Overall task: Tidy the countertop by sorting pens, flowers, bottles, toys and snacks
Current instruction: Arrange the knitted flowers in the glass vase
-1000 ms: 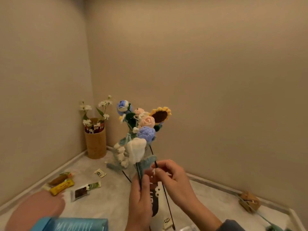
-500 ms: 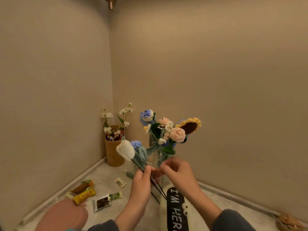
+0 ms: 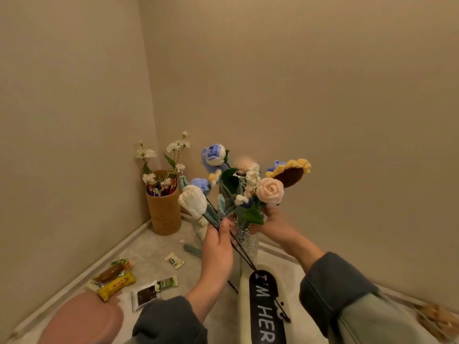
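My left hand (image 3: pixel 218 244) is closed on the dark wire stems of a white crochet tulip (image 3: pixel 192 203) and a blue crochet flower (image 3: pixel 201 184), held tilted to the left. Just to their right stands a glass vase (image 3: pixel 246 242) with a crochet bouquet: a pink rose (image 3: pixel 270 193), a sunflower (image 3: pixel 289 172) and a blue-white rose (image 3: pixel 214 155). My right hand (image 3: pixel 274 223) rests at the bouquet's base by the vase mouth. Green leaves hide its fingers.
A brown cup (image 3: pixel 162 214) with pens and white blossoms stands in the corner. Snack packets (image 3: pixel 116 284) lie along the left wall. Close to me are a white bottle with a black label (image 3: pixel 263 306), a pink object (image 3: pixel 82 319) and a woven toy (image 3: pixel 437 316).
My right hand left the stems in my left hand and moved right to the bouquet at the vase. The view shifted, and the held tulip tilted further left.
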The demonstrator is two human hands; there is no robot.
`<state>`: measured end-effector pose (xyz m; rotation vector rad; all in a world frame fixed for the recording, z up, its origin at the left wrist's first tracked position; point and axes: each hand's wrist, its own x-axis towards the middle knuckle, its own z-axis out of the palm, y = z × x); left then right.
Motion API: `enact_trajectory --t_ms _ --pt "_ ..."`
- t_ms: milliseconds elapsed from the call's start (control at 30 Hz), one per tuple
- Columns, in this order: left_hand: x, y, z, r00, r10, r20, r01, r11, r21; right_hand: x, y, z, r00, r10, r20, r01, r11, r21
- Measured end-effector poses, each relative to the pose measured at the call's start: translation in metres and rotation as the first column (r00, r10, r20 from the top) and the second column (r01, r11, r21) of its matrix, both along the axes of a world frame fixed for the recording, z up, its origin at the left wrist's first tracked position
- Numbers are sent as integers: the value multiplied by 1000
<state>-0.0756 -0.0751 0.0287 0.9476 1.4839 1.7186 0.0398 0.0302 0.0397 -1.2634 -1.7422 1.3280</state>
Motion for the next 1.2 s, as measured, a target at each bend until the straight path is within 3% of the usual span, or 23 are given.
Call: enact_trajectory --t_ms 200,367,500,567,700,867,1067,1200 --pt "-1 6 -6 1000 -1 -3 1 1000 12 -4 14 -6 998 43 -56 -45 999 -28" --pt "-9 16 -15 998 -47 -31 47 999 20 -2 4 -12 994 -11 -112 28 988 153" --pt "-6 25 -8 971 -55 233 45 998 46 -5 1 -32 994 -93 -54 106 936 337" --pt "-5 30 -8 937 -87 339 72 996 56 -1 -5 -32 987 -147 -59 158 945 285" --pt "-4 35 -12 913 -113 393 94 993 68 13 -9 -37 967 -144 -212 179 972 155" --pt "-5 38 -13 915 -75 396 52 996 68 0 -12 -38 933 -326 -154 358 891 280" --pt "-13 14 -10 931 11 364 -53 993 104 -19 -18 -34 790 -614 1 593 763 259" --pt "-15 -6 -1 942 23 335 -91 978 188 -23 -23 -29 739 -663 115 624 739 252"
